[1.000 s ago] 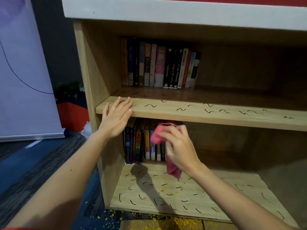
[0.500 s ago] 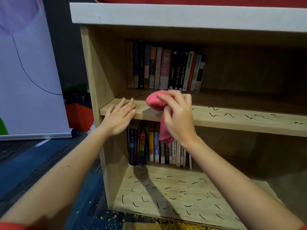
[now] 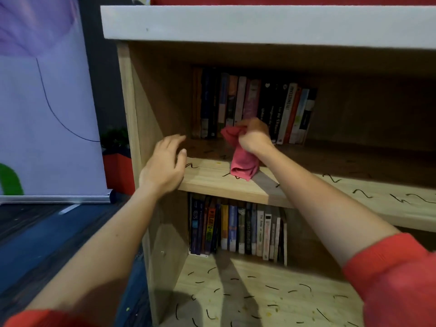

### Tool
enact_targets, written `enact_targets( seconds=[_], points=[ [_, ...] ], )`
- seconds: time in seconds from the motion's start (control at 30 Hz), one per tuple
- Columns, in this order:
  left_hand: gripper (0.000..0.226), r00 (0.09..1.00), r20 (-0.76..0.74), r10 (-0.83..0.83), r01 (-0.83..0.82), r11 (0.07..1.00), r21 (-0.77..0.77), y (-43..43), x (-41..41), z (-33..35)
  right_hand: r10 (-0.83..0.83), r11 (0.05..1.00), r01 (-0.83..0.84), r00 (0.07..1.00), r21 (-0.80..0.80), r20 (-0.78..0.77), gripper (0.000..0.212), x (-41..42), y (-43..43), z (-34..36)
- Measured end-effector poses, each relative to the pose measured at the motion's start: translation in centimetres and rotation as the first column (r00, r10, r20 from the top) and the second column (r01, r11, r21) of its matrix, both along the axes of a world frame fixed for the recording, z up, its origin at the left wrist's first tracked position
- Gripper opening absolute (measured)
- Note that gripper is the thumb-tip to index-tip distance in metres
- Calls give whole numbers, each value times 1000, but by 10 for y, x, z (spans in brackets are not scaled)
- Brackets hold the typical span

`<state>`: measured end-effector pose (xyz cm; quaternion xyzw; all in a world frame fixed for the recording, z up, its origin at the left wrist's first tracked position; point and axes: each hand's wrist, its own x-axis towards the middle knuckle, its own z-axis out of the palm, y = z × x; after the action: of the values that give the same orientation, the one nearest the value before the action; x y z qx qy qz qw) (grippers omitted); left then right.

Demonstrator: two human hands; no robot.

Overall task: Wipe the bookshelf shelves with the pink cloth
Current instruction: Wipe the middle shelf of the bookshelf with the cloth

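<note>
The wooden bookshelf fills the view. Its upper shelf (image 3: 212,182) carries black squiggle marks and a few yellow crumbs. My right hand (image 3: 253,138) grips the bunched pink cloth (image 3: 243,161) above that shelf, in front of a row of upright books (image 3: 254,107); the cloth's lower end touches the board. My left hand (image 3: 165,164) rests flat with spread fingers on the shelf's left front corner. The lower shelf (image 3: 259,296) shows many black marks and yellow crumbs.
A second row of books (image 3: 236,230) stands at the back of the lower shelf. A white top board (image 3: 259,24) caps the unit. Left of it stand a pale banner (image 3: 42,114) and a red planter (image 3: 118,171) on dark carpet.
My right hand has risen with the cloth from the lower shelf up onto the upper shelf and reached deeper toward the books. My left hand has stayed at the shelf's left corner.
</note>
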<state>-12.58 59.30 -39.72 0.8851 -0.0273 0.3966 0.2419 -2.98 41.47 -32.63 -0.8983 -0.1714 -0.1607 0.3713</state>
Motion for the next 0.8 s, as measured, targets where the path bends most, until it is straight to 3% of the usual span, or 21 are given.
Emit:
enact_targets(
  seconds=[0.13,0.3,0.43,0.57,0.67,0.73,0.8],
  points=[
    [56,999,39,-2,1,1000,31,1,2,-3,225,928,-254,965,-274,-134,34,8,21,-17],
    [58,998,64,14,-15,1000,20,0,1,-5,558,758,-539,828,-367,-64,37,-23,13,-11],
    [53,997,71,9,-10,1000,12,1,0,-5,631,712,-627,769,-316,-101,37,-51,-20,-10],
    [47,1000,1,10,-10,1000,9,-3,-2,-2,607,756,-604,791,-252,-76,35,-92,-49,-13],
    [45,999,-43,32,-29,997,70,-4,-11,-4,489,836,-433,866,-337,102,30,-125,-61,-46],
    [54,998,-42,52,-47,993,108,-5,-26,-14,446,837,-330,873,-436,196,26,-139,-65,-75],
    [59,995,-59,82,-73,987,142,-7,-43,-33,422,870,-286,853,-402,307,25,-145,-62,-95]
  ],
)
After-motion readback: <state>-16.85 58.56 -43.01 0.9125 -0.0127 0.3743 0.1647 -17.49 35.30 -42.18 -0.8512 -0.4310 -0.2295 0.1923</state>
